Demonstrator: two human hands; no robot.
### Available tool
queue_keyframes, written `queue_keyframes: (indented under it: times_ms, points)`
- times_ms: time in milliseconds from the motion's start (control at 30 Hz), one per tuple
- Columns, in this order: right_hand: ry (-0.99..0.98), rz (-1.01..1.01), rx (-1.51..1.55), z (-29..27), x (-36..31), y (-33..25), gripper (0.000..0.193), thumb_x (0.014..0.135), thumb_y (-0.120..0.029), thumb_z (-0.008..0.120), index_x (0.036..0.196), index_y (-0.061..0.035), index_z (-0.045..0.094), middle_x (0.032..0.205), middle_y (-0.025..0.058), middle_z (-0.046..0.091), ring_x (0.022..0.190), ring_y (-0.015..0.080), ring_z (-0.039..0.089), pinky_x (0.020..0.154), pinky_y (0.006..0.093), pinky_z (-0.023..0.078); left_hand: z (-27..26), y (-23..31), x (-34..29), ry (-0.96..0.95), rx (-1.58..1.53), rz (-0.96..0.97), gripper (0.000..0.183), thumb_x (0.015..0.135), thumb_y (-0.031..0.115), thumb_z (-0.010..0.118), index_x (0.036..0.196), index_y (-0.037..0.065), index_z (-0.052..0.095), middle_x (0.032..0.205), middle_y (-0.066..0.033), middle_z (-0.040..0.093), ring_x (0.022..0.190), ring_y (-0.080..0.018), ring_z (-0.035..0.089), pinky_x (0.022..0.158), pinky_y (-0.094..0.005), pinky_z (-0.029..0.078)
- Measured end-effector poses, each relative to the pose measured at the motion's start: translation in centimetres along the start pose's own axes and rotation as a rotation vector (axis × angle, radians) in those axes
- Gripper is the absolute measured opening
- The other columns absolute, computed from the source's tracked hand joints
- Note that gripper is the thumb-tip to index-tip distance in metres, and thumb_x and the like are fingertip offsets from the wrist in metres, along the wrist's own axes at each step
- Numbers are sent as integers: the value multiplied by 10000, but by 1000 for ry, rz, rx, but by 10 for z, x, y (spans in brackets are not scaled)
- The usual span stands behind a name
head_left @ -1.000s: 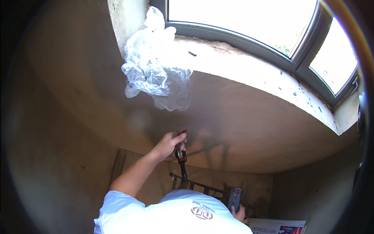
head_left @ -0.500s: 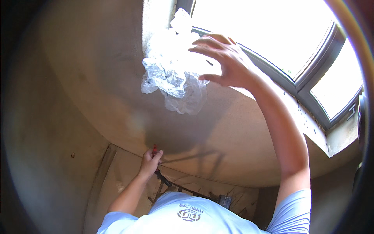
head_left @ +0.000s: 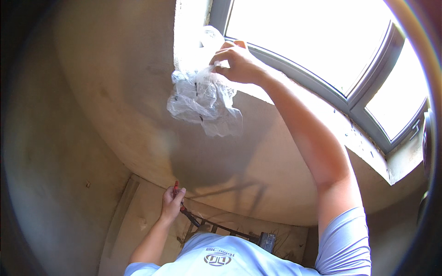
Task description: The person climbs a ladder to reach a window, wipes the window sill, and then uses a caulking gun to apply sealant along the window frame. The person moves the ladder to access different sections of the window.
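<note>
A crumpled clear plastic bag (head_left: 205, 101) drapes over the window sill and hangs down against the wall. My right hand (head_left: 237, 64) reaches up to it, thumb and fingers pinching its upper edge. Lower down, my left hand (head_left: 172, 204) is closed around a red-and-black tool (head_left: 176, 186). Its red end sticks up past my fingers, and a dark part runs down below the hand; I cannot make out its kind.
A grey-framed window (head_left: 352, 108) stands above the pale sill (head_left: 368, 149), which has dark specks on it. The plain wall (head_left: 258, 184) curves below. A dark metal frame (head_left: 225, 228) and a grey block (head_left: 266, 241) are low down by my shirt.
My right hand has moved left and closed its fingers on the plastic bag, which has shifted and bunched. My left hand has dropped slightly, still around the red-and-black tool.
</note>
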State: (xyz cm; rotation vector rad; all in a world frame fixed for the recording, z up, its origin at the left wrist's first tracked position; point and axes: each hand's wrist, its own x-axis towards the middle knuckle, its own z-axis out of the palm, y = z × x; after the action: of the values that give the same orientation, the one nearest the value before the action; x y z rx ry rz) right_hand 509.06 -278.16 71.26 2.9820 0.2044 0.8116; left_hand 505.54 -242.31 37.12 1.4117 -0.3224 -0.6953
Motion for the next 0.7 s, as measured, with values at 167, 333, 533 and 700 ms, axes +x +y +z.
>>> queue_keyframes:
  times_ms: [167, 333, 533, 700]
  points:
    - [130, 127, 22, -53, -65, -39, 209, 933, -244, 750, 1063, -83, 779, 983, 112, 696, 1038, 252, 610, 917, 398, 479, 21, 10, -4, -48, -45, 30, 210, 952, 235, 728, 952, 72, 596, 754, 38, 555, 667, -55, 508, 604, -238, 414]
    - [146, 635, 213, -72, -142, -94, 271, 905, -207, 746, 1095, -13, 755, 958, 95, 713, 884, 157, 655, 799, 341, 526, 41, 16, -17, -193, 3, 28, 249, 931, 206, 758, 1046, 43, 609, 825, 37, 589, 728, -58, 537, 658, -237, 444]
    - [215, 905, 520, -44, -230, -144, 268, 897, -191, 763, 1070, 13, 753, 905, 160, 727, 848, 211, 694, 771, 333, 542, 76, 13, -20, -313, -36, 89, 329, 907, 164, 795, 1140, 7, 623, 990, -13, 650, 877, -79, 579, 783, -255, 487]
    - [406, 1184, 1078, 7, -273, -180, 241, 948, -136, 738, 1101, 48, 717, 961, 57, 738, 842, 93, 659, 771, 258, 535, 97, 4, -28, -393, 107, 132, 405, 908, 94, 782, 1269, 34, 610, 1152, -63, 676, 1044, -158, 634, 924, -331, 511]
